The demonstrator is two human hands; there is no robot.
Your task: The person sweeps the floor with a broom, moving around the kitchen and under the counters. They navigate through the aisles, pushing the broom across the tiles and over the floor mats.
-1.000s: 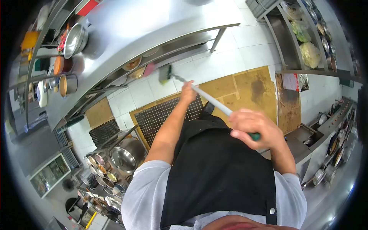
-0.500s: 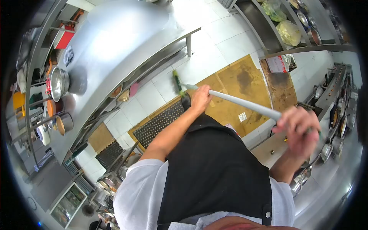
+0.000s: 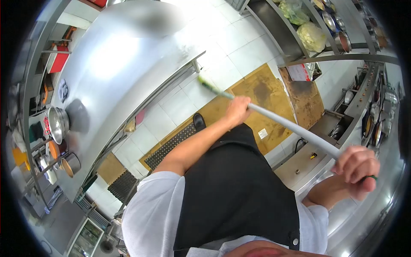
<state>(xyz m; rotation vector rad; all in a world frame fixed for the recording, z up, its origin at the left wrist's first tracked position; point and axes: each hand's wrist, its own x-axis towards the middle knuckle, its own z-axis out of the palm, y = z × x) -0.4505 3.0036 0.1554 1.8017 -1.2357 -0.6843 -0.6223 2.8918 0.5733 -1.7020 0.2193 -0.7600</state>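
A broom with a long grey handle (image 3: 291, 126) slants across the view. Its green head (image 3: 207, 84) is over the white floor tiles near the steel table's leg, blurred by motion. My left hand (image 3: 238, 111) is wrapped round the lower part of the handle, not far above the head. Higher up, my right hand (image 3: 356, 168) grips the handle's top end, where a bit of green shows at the fingers. One black shoe (image 3: 199, 122) stands on the black rubber mat (image 3: 171, 147), with brown cardboard (image 3: 261, 103) lying on the floor beyond it.
A long steel table (image 3: 107, 73) runs along the left, with metal bowls (image 3: 58, 124) and a pot (image 3: 70, 165). Steel shelving (image 3: 269, 25) at upper right holds bagged vegetables (image 3: 311, 37). On the right is a cooking range (image 3: 364, 92) with pans.
The broom head has swung from beside the shoe toward the table's leg. My right hand has moved right and down, my left hand slightly right, both still on the handle.
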